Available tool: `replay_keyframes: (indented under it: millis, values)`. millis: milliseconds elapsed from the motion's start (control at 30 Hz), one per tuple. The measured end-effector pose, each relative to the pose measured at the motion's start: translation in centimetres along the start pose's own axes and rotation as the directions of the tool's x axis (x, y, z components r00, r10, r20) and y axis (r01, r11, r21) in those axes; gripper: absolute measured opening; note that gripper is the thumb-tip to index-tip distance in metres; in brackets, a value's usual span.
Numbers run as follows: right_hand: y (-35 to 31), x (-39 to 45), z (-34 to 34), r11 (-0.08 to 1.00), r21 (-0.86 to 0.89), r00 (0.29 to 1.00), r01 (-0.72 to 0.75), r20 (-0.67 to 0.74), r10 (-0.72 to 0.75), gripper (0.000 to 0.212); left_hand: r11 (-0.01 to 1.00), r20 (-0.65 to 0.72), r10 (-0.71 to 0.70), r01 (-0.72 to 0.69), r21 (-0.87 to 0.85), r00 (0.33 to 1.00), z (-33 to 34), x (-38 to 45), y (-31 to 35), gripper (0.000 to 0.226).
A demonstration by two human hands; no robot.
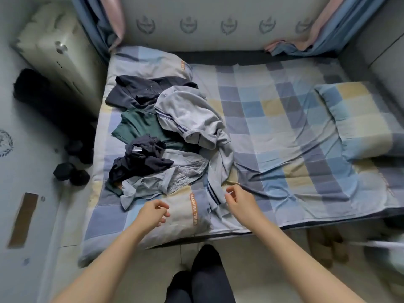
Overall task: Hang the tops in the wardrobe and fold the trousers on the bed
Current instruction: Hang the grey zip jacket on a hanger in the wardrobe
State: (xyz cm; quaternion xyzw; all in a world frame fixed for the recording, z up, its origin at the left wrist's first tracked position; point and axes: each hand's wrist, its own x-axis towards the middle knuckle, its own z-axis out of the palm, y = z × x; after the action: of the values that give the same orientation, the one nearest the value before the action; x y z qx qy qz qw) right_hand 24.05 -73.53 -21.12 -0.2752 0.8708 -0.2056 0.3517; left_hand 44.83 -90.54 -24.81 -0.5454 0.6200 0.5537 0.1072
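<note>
Reaching over a checked bed [284,119], a person's bare hands hovered beside a heap of unsorted clothes left of centre.

Light grey trousers with dark side stripes [192,119] lay crumpled over a green top [140,127] and dark garments [142,90]. The left hand [153,212] hung loosely curled, holding nothing; the right hand [237,199], fingers bent, sat at the trouser leg's edge, whether gripping it was unclear.

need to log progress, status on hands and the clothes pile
Left hand and right hand loosely curled, holding nothing, above the near bed edge. Clothes pile unsorted on the checked bedsheet, grey trousers on top. Nothing blocking.
</note>
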Motion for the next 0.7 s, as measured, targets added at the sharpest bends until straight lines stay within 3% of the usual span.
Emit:
replay_keyframes:
  millis: [200,333,533,633,700]
  values:
    - [2.7,13.9,-0.3,0.994,-0.081,0.995,-0.067,0.067,0.073,0.020,0.999,-0.087,-0.031,0.033,0.021,0.996,0.3,8.7,3.2,0.013]
    - [4.5,23.8,1.0,0.986,-0.163,0.996,-0.040,0.068,0.051,0.023,0.988,-0.116,0.015,0.003,0.156,0.993,1.9,16.7,5.0,0.011]
    - [4.6,35.5,4.1,0.966,-0.258,0.996,0.001,0.082,0.021,0.027,0.877,-0.049,0.164,-0.122,0.466,0.985,4.5,25.6,5.8,0.028]
    - [4.1,41.0,6.0,0.949,-0.316,0.996,0.003,0.083,0.024,0.044,0.825,0.000,0.241,-0.205,0.526,0.970,4.9,29.6,6.4,0.026]
    - [3.8,44.3,7.3,0.918,-0.395,0.988,0.047,0.155,0.016,0.050,0.801,0.018,0.256,-0.223,0.555,0.966,4.9,32.1,6.5,0.026]
